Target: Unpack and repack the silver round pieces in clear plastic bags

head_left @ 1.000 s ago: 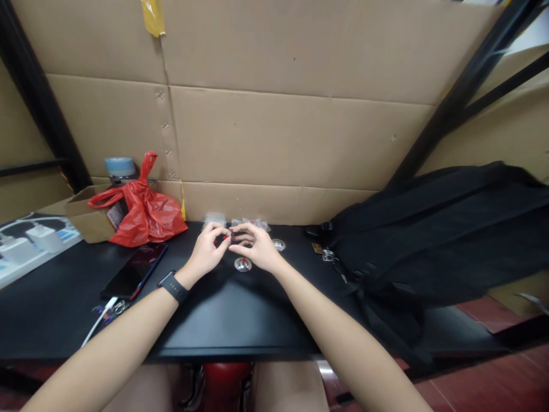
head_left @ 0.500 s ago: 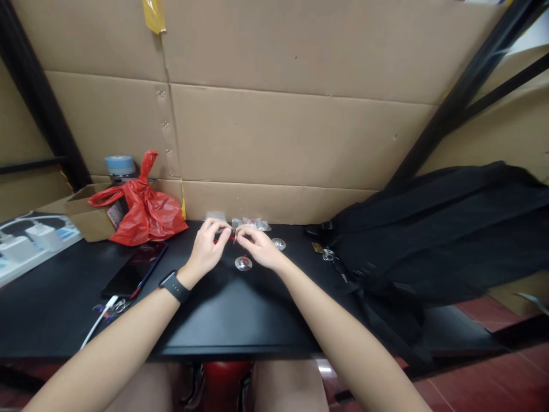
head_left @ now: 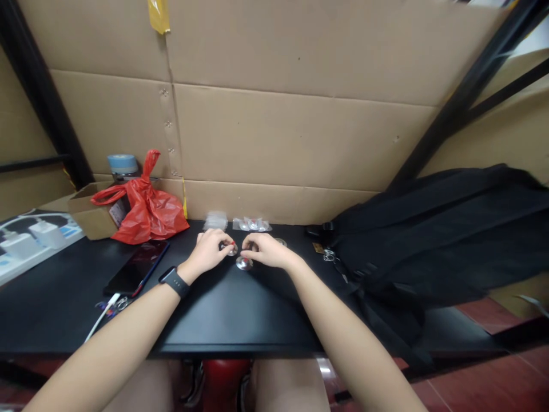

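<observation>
My left hand [head_left: 211, 250], with a dark watch on its wrist, pinches a small shiny metal disc [head_left: 232, 250] that has a red part. Just right of it my right hand [head_left: 266, 249] has its thumb and finger at the red top of a second round metal disc [head_left: 244, 264] on the black table. Whether these fingers grip it is hard to tell. A third disc [head_left: 281, 242] shows partly behind my right hand. Beyond the hands lie a clear packet [head_left: 252, 224] with shiny and red pieces and a stack of clear plastic [head_left: 215, 221].
On the left stand a red plastic bag [head_left: 148, 209], a small cardboard box [head_left: 91, 212], a phone [head_left: 138, 268] with a white cable and a power strip [head_left: 38, 243]. At right are keys [head_left: 329, 255] and a black backpack [head_left: 446, 234]. Cardboard [head_left: 274, 137] closes the back.
Both hands have come down toward the near disc and moved slightly apart. A disc now shows at my left fingertips, and my right fingers have reached the near disc.
</observation>
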Motion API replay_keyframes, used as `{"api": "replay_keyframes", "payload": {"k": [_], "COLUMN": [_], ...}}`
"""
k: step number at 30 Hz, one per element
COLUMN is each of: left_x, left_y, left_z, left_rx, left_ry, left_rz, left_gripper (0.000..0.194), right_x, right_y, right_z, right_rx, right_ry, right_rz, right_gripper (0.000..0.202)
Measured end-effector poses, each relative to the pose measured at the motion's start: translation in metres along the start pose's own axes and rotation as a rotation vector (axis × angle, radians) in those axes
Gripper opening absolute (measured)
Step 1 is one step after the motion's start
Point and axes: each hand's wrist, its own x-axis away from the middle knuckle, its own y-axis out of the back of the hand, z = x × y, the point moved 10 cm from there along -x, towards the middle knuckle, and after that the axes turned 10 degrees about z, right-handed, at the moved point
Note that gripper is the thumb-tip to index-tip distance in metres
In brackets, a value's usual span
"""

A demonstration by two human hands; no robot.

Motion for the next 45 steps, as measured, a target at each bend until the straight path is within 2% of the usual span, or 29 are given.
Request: {"api": "replay_keyframes", "payload": {"k": [3, 7, 11, 14, 16, 21, 25, 29, 34, 36, 38, 42, 45], "left_x": [-0.001, -0.002, -0.003, -0.004, -0.005, -0.007, -0.007, -0.005, -0.003, -0.004, -0.005, -0.001, -0.004], "left_y": [-0.005, -0.011, -0.014, -0.02, -0.024, -0.025, -0.026, -0.029, -0.034, -0.033, -0.029, -0.006, -0.003], "left_z": [0.009, 0.012, 0.018, 0.024, 0.024, 0.023, 0.024, 0.024, 0.025, 0.023, 0.024, 0.045, 0.058], "left_rx": [-0.019, -0.012, 0.072, 0.266, 0.398, 0.549, 0.608, 0.732, 0.842, 0.804, 0.669, 0.135, -0.145], "left_ry": [0.052, 0.05, 0.067, 0.09, 0.079, 0.056, 0.068, 0.085, 0.125, 0.11, 0.111, 0.221, 0.224], "left_rz": [0.051, 0.094, 0.084, 0.086, 0.088, 0.056, 0.045, 0.041, 0.029, 0.045, 0.037, -0.083, -0.071], "left_gripper": [0.014, 0.016, 0.014, 0.017, 0.019, 0.023, 0.025, 0.028, 0.032, 0.032, 0.028, 0.018, 0.023], "right_x": [0.001, 0.0, -0.002, -0.004, -0.005, -0.009, -0.006, -0.003, -0.003, -0.003, -0.002, 0.0, 0.004], "right_y": [-0.013, -0.025, -0.016, -0.007, -0.007, -0.016, -0.013, -0.011, -0.014, -0.011, -0.009, 0.002, 0.014], "right_z": [-0.009, -0.008, -0.007, -0.015, -0.021, -0.027, -0.025, -0.022, -0.018, -0.016, -0.017, -0.029, -0.039], "right_rx": [0.006, -0.015, -0.034, -0.228, -0.383, -0.585, -0.666, -0.783, -0.793, -0.747, -0.692, -0.56, -0.453], "right_ry": [-0.054, -0.018, -0.005, -0.036, -0.042, -0.053, -0.052, -0.04, -0.05, -0.036, -0.047, -0.112, -0.156], "right_rz": [0.133, 0.246, 0.134, -0.01, -0.062, -0.064, -0.096, -0.099, -0.05, -0.064, -0.079, -0.134, -0.2], "right_gripper": [0.018, 0.005, 0.004, 0.003, 0.006, 0.015, 0.02, 0.038, 0.043, 0.049, 0.05, 0.048, 0.048]}}
